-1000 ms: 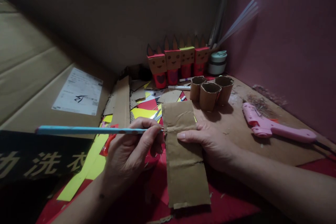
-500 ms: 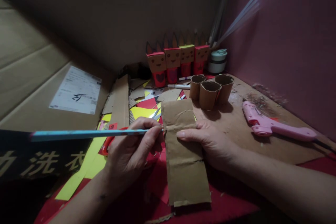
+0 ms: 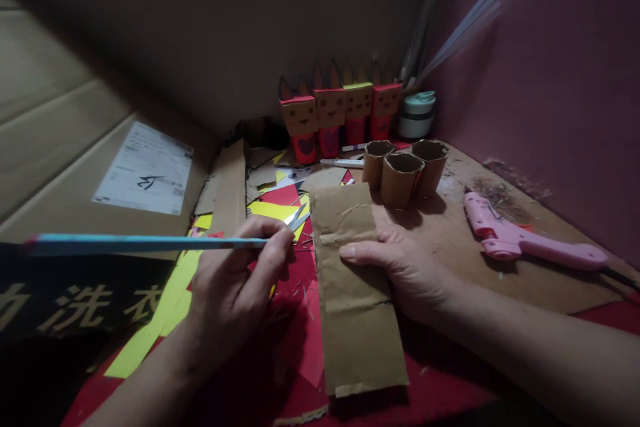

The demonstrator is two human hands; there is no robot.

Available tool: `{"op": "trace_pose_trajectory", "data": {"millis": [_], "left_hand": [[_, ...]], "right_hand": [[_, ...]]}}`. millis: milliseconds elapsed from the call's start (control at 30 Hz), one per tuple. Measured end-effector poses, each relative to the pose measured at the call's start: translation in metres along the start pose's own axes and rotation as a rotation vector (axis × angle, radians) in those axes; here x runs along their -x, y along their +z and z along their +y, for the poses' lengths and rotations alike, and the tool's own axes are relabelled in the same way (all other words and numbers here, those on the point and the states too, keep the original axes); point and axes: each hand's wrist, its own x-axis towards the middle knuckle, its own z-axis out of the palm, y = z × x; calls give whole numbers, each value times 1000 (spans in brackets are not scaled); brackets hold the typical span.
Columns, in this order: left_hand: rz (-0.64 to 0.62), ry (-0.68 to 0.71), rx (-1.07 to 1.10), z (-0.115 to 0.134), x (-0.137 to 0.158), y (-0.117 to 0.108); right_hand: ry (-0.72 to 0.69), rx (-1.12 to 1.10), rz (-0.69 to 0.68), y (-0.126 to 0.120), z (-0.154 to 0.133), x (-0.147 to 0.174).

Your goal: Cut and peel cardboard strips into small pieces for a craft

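My left hand [image 3: 245, 273] is closed around a long light-blue pencil [image 3: 155, 241], whose far end points left and whose tip is hidden by my fingers. A gap separates that hand from a strip of brown cardboard [image 3: 357, 320], creased across in a few places. My right hand [image 3: 415, 270] grips the strip's right edge, thumb on top and the other fingers mostly hidden beneath it. Just beyond the strip stand three cardboard tubes [image 3: 401, 180], open at the top. Scissors [image 3: 299, 215] lie partly hidden behind my left hand.
A pink glue gun [image 3: 530, 233] lies on the right. Several cardboard figures with ears [image 3: 330, 110] stand at the back, beside a lidded cup [image 3: 417, 117]. Yellow paper scraps [image 3: 150, 327] and a marker [image 3: 343, 163] lie about. A large cardboard box [image 3: 60, 147] borders the left.
My left hand has drawn the pencil back to the left, away from the cardboard strip's edge. The right hand still holds the strip in nearly the same place.
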Motion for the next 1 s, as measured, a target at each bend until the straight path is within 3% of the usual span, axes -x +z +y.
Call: {"op": "trace_pose_trajectory", "data": {"millis": [133,267,367,833,1000], "left_hand": [[51,-113,135,4,3,-2],[26,-33,211,4,7,2],[-9,29,169,7,8,5],[-90,53,130,9,5,7],[-97,83,-16,2,2,6]], "right_hand": [[14,3,18,-2,0,1],[27,2,10,-4,0,1],[34,3,-2,-3,-1,0],[24,51,5,-4,-2,0],[11,13,-18,-5,-1,-1]]}}
